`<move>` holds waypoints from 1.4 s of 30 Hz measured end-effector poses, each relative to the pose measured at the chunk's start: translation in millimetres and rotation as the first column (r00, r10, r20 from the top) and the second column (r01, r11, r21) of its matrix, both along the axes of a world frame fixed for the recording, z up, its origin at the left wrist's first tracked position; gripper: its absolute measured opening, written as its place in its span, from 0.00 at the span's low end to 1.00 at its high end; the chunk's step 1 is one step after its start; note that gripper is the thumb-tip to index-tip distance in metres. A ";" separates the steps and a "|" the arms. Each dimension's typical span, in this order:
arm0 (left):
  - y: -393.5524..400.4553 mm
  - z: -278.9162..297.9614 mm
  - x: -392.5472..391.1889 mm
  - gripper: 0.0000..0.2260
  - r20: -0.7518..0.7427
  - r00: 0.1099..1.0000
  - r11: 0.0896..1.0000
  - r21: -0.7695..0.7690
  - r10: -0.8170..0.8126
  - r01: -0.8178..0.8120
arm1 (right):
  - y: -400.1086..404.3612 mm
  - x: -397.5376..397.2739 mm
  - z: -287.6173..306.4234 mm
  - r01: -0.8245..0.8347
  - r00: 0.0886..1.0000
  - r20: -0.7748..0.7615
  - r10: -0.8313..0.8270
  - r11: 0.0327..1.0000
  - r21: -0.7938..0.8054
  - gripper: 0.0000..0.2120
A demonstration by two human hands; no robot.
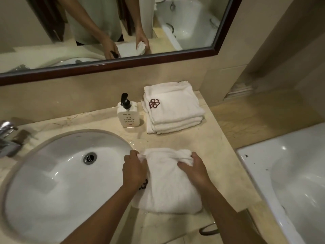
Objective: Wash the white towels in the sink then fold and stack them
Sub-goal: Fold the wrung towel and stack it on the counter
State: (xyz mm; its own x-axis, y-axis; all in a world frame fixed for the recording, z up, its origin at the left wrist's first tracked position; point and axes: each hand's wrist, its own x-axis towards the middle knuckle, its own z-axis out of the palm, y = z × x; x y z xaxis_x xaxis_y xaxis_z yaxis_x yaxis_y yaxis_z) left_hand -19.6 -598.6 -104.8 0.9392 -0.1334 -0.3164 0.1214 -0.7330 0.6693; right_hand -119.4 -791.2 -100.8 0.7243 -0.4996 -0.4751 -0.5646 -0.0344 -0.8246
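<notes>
Gripping far edge of white towel (168,184) with both hands: left hand (134,169) pinching left corner, right hand (193,169) curling over right corner; lying on worktop (175,140) just right of sink (58,175); sitting behind, folded stack (173,108) beside soap bottle (128,113).

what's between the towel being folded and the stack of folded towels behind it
Only bare, slightly wet marble counter separates the towel from the stack, as the head view shows; the soap bottle stands off to the left.
</notes>
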 end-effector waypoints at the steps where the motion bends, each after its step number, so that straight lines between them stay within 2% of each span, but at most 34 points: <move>1: -1.0 0.4 -2.6 0.07 0.006 1.000 1.000 -0.010 -0.026 0.026 | 1.4 -1.6 2.7 -0.028 0.998 0.048 0.027 0.999 0.023 0.20; 3: -2.9 3.8 -8.0 0.16 -0.105 0.994 0.997 -0.081 -0.022 0.013 | 0.6 -3.7 10.6 -0.073 0.991 0.116 0.065 0.996 0.059 0.25; 5: -6.0 6.9 -5.0 0.24 -0.292 0.955 0.988 -0.127 0.050 -0.091 | -3.9 1.1 17.8 -0.112 0.983 0.154 0.101 0.991 0.067 0.25; 7: -9.7 10.1 -0.6 0.17 -0.381 0.923 0.979 -0.163 0.054 -0.125 | -7.3 7.9 26.2 -0.156 0.972 0.184 0.145 0.987 0.043 0.20; 9: -11.9 14.8 2.9 0.13 -0.357 0.934 0.946 -0.294 0.024 -0.136 | -11.8 15.3 34.6 -0.156 0.967 0.208 0.149 0.988 0.015 0.18; 13: -13.0 40.0 13.7 0.19 -0.196 0.976 0.796 -0.604 -0.096 -0.043 | -33.4 35.2 64.6 -0.026 0.966 0.257 0.033 0.999 -0.031 0.19; 15: -24.0 56.0 27.3 0.20 -0.136 0.983 0.740 -0.673 -0.123 -0.001 | -48.3 52.0 86.6 0.013 0.958 0.287 0.005 0.998 -0.063 0.19; 18: -55.3 85.3 57.6 0.17 -0.077 0.997 0.702 -0.711 -0.017 -0.043 | -71.1 88.2 120.6 0.045 0.941 0.336 -0.022 0.997 -0.059 0.19; 20: -79.3 96.0 86.9 0.17 -0.085 0.996 0.705 -0.703 0.041 -0.089 | -87.2 119.6 139.6 0.043 0.935 0.353 -0.016 0.997 -0.069 0.18; 23: -106.3 94.9 129.7 0.32 -0.125 0.986 0.732 -0.661 0.111 -0.167 | -109.5 166.8 145.9 0.029 0.940 0.341 -0.007 0.998 -0.057 0.18; 24: -115.3 93.2 142.1 0.31 -0.143 0.980 0.735 -0.649 0.137 -0.198 | -118.2 182.8 141.3 0.027 0.942 0.334 -0.008 0.998 -0.054 0.18; 28: -139.5 82.9 173.8 0.15 -0.165 0.951 0.717 -0.626 0.263 -0.307 | -137.3 236.6 103.0 0.030 0.963 0.269 -0.019 0.999 -0.035 0.18; 32: -142.6 59.9 195.8 0.11 -0.171 0.931 0.742 -0.565 0.322 -0.360 | -146.3 266.1 68.3 0.039 0.967 0.255 -0.023 0.998 -0.057 0.21; 36: -146.3 54.4 199.5 0.13 -0.029 0.947 0.882 -0.355 0.321 -0.310 | -143.1 267.7 61.2 0.045 0.971 0.238 -0.006 0.986 -0.159 0.17; 40: -144.7 52.8 203.4 0.20 -0.059 0.923 0.897 -0.218 0.381 -0.384 | -138.1 265.9 56.5 0.031 0.979 0.202 0.038 0.944 -0.327 0.15; 42: -149.6 56.0 197.3 0.20 -0.003 0.922 0.906 -0.186 0.387 -0.381 | -134.1 266.3 52.7 0.034 0.984 0.169 0.047 0.894 -0.447 0.18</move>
State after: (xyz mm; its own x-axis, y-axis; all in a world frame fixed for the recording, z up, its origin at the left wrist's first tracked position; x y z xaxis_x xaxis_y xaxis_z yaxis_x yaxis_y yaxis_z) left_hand 177.8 -748.1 -48.8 0.9386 0.1885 -0.2891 0.3451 -0.5014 0.7934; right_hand 146.9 -925.3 -48.1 0.7779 -0.6242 -0.0716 -0.4151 -0.4250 -0.8044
